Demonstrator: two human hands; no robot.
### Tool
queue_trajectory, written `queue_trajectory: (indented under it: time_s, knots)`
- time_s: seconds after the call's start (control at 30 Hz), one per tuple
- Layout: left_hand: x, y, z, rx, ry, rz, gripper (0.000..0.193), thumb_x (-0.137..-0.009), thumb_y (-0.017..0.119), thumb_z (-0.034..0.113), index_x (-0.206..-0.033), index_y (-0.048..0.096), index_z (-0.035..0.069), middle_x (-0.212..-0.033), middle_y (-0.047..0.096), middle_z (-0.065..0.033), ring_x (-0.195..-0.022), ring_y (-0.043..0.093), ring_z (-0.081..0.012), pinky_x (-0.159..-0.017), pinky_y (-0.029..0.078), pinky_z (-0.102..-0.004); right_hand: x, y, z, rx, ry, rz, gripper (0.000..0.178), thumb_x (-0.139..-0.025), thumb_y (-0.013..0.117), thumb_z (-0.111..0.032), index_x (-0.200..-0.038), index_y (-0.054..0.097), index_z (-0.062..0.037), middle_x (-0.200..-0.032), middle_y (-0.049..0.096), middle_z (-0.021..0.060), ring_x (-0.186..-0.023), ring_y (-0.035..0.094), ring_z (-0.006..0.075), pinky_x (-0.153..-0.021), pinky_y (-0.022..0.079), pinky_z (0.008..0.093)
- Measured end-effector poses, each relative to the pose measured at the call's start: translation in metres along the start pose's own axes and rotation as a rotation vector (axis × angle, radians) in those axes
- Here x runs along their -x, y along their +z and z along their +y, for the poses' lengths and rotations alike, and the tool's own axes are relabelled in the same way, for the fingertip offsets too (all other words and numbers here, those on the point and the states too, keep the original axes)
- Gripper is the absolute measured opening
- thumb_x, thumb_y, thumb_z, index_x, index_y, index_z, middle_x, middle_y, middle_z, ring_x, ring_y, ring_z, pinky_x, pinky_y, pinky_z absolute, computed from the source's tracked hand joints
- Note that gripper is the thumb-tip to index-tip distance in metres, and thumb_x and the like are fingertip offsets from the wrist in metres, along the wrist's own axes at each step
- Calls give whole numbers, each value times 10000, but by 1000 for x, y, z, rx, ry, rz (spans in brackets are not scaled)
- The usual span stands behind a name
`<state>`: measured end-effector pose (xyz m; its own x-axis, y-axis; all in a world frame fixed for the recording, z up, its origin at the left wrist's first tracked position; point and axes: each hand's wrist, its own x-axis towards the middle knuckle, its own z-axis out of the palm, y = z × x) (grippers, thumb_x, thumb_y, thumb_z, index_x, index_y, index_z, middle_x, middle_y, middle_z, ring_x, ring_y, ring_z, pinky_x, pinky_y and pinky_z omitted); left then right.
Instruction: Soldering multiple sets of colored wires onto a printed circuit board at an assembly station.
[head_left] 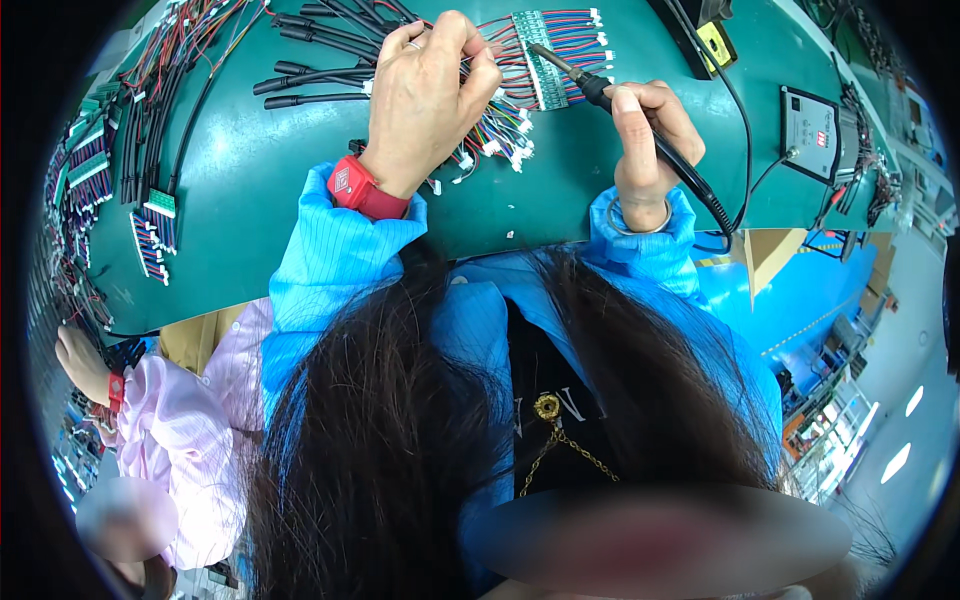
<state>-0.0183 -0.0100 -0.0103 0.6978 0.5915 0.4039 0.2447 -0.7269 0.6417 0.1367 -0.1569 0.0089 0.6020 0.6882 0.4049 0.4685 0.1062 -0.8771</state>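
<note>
My right hand [652, 135] grips a soldering iron [590, 85] by its black handle; a black cord trails from it. The iron's tip lies over a strip of green circuit boards [541, 60]. Red, black and blue wires with white connectors [598, 42] run off the strip's right side. My left hand [425, 105] is closed in a pinch just left of the strip, at a thin wire [508, 55] leading toward the boards. Its fingertips are partly hidden. Beneath and beside this hand lie black cables [320, 82] with thick plug ends and a bunch of multicoloured wires [505, 125] with white connectors.
The green work mat [260, 210] covers the bench. More cable bundles [150, 140] and wired boards [155, 235] lie at the left. A grey control box [810, 135] and a black holder with a yellow part [715, 45] stand at the right. A co-worker's hand [82, 362] shows at the lower left.
</note>
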Motion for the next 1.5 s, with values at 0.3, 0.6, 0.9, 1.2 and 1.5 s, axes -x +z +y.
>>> queue_trajectory:
  time_s: [0.3,0.6,0.9,1.2,1.5]
  knots:
    - [1,3,-2,-36,21,36,108,-910,593,118,-884,507,60,-891,755,-39,-824,699,-212,-960,434,-387,0,2,-1,5,15,-11,80,-825,675,-23,-797,677,52,-655,597,75,-562,552,120,-515,401,244]
    - [2,4,-4,-24,18,24,109,-919,594,126,-893,514,58,-889,755,-29,-828,703,-200,-968,432,-390,0,1,0,1,-1,-26,79,-830,675,-20,-799,674,52,-677,615,80,-573,552,118,-526,406,241]
    - [2,3,-5,-27,33,17,116,-924,603,135,-892,517,63,-888,754,-33,-840,707,-208,-970,427,-405,0,1,1,-15,11,-20,74,-830,676,-13,-800,672,54,-678,612,80,-577,555,117,-526,407,240]
    - [2,5,-5,-33,81,45,105,-885,634,105,-877,535,70,-856,741,-20,-790,687,-202,-955,435,-406,0,1,0,-17,14,-23,71,-832,672,-5,-805,673,61,-676,608,77,-573,558,114,-521,407,234]
    - [1,5,-2,-112,93,60,96,-856,678,121,-830,598,74,-841,723,-1,-770,667,-198,-938,446,-401,0,2,0,0,-12,-38,69,-832,677,-2,-806,668,61,-681,610,80,-573,560,113,-520,410,236]
